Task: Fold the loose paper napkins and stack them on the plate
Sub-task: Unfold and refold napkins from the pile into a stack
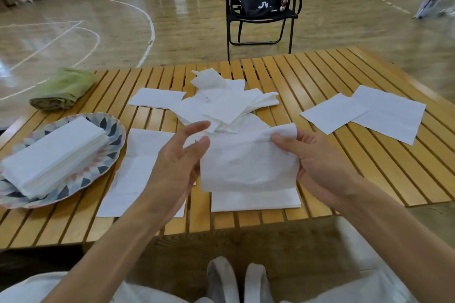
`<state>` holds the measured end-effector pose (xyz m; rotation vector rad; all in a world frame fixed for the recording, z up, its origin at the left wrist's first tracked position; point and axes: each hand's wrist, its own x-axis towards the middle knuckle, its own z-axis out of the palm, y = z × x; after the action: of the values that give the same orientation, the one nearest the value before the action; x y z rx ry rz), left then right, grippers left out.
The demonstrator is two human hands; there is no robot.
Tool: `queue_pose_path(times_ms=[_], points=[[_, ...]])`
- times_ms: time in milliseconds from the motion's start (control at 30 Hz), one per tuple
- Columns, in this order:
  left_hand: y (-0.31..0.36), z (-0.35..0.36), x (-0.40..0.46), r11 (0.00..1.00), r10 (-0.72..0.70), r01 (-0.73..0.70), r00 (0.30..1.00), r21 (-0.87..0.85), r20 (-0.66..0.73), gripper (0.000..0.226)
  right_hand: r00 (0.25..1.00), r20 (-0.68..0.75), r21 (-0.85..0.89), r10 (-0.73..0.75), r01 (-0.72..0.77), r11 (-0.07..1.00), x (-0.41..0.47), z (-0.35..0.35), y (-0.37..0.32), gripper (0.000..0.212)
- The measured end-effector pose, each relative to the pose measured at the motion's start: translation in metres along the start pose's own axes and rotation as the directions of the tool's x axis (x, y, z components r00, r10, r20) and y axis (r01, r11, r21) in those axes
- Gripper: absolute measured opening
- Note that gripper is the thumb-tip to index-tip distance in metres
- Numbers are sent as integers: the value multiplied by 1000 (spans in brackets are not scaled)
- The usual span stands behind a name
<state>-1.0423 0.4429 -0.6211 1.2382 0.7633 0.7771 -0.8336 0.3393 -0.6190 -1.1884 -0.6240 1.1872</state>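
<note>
I hold a crumpled white paper napkin [248, 162] above the table's near edge. My right hand [317, 162] pinches its upper right corner between thumb and fingers. My left hand [177, 162] is at its left edge, fingers straight and relaxed, touching the paper. A patterned plate [113, 130] at the left carries a stack of folded napkins [54, 155]. A heap of loose napkins [221, 103] lies in the middle of the slatted wooden table [344, 160]. Flat napkins lie under my hands [256, 199], at the near left [133, 174] and at the right [389, 115].
A rolled green cloth [61, 88] lies at the table's far left corner. Beyond the table stands a black folding chair [261, 22] with a dark bag on it, on a wooden gym floor. My knees and feet show below the table's edge.
</note>
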Motion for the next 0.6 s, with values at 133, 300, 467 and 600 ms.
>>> queue_pose_path(times_ms=[133,300,467,600], points=[[-2,-1,-3,975,136,-137,991,177,20,25,1000,-5,-48,19,-19,999,1,3,3,26],[-8,-4,-2,946,194,-194,981,259,24,23,1000,-6,-56,8,-9,998,-1,5,4,35],[-12,-3,0,926,242,-227,970,302,-13,21,994,-69,-156,-87,75,985,-3,6,4,42],[-13,-4,0,913,267,-241,963,328,-37,20,962,-58,-317,-266,235,919,-6,6,2,61]])
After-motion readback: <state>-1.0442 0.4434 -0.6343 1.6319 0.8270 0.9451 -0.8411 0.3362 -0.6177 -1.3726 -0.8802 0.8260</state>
